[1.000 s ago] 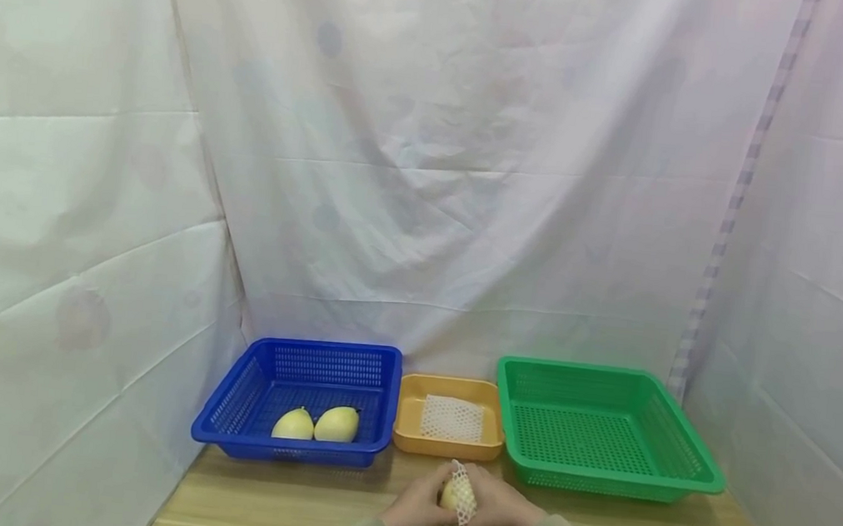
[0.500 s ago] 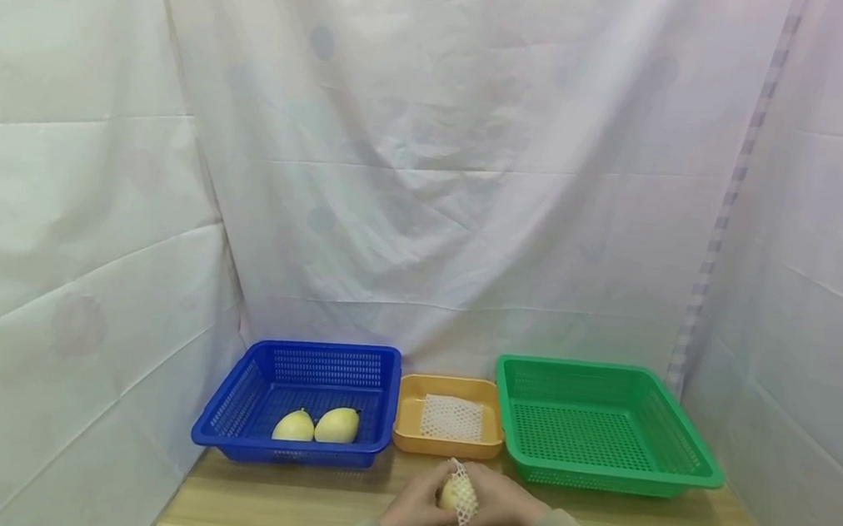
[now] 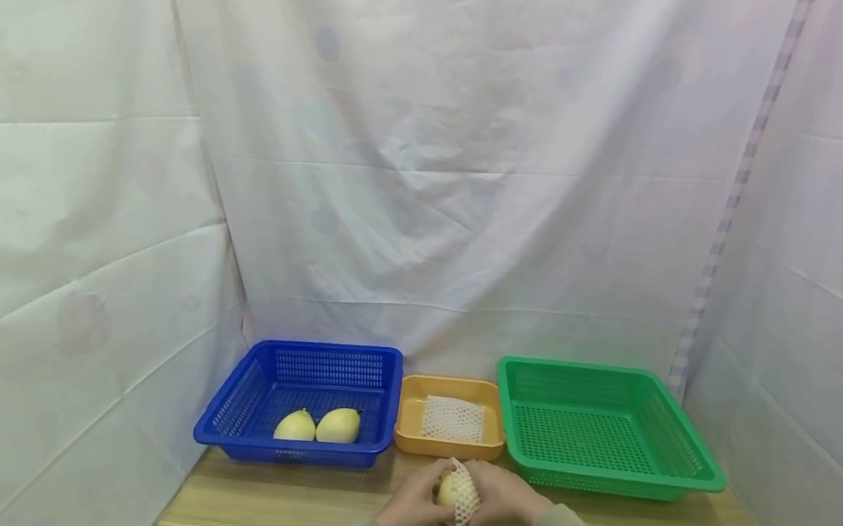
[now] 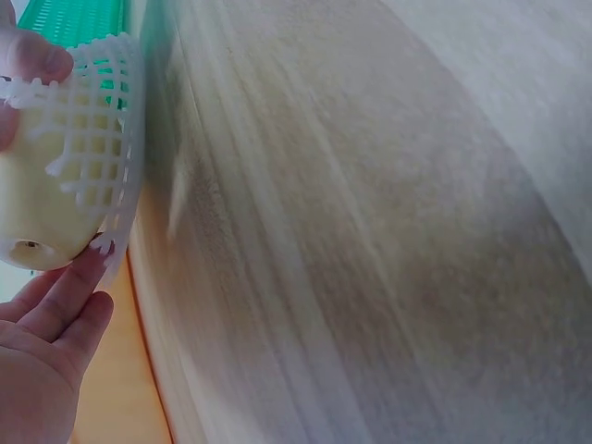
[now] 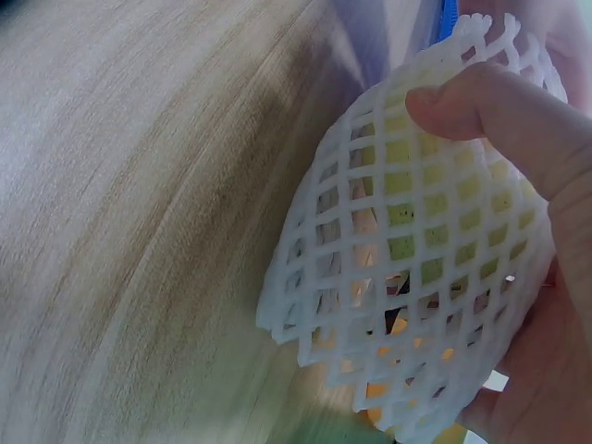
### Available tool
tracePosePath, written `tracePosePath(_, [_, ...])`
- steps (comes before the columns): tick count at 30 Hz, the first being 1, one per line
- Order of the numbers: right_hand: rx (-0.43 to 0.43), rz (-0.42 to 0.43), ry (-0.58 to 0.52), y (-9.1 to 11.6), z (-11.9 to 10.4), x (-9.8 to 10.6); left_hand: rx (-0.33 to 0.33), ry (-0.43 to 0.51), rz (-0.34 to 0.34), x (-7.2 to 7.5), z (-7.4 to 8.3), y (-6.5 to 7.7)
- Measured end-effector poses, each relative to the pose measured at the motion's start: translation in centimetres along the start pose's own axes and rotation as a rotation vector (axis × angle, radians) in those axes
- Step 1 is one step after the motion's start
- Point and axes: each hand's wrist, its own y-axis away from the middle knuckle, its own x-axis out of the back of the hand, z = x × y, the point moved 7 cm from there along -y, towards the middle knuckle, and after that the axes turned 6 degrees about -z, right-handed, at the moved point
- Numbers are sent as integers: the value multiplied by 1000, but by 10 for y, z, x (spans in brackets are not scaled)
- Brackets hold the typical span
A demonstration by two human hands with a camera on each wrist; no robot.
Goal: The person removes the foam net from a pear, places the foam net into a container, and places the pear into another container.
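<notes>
A pale yellow pear [image 3: 447,491], partly inside a white foam fruit net [image 3: 467,501], is held between both hands low in the head view. My left hand [image 3: 416,501] grips the pear from the left; in the left wrist view its fingers [image 4: 69,310] touch the net's edge near the pear's bare bottom end [image 4: 32,250]. My right hand [image 3: 505,497] holds the netted side. In the right wrist view its thumb [image 5: 453,106] presses the net [image 5: 342,222] onto the pear, and the net's far part hangs loose. The right hand's other fingers are mostly hidden.
Two pears [image 3: 317,425] lie in a blue basket [image 3: 225,446] at the back left. Between it and a green basket [image 3: 598,485] at the right stands an orange tray [image 3: 443,448] with a flat foam net [image 3: 453,418]. The wooden table [image 3: 280,501] runs in front.
Both hands stay in nearly the same place. The net has shifted slightly on the pear, and its pale loose part below the right hand is no longer seen in the head view.
</notes>
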Motion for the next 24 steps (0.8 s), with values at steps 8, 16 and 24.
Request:
tracePosePath(8, [-18, 7, 46, 2, 2, 4, 12, 13, -4, 3, 1, 4])
tracePosePath(16, [-33, 4, 119, 0, 6, 5, 9, 9, -1, 4, -4, 5])
tracePosePath(24, [-59, -10, 123, -2, 8, 2, 4, -3, 12, 2, -8, 7])
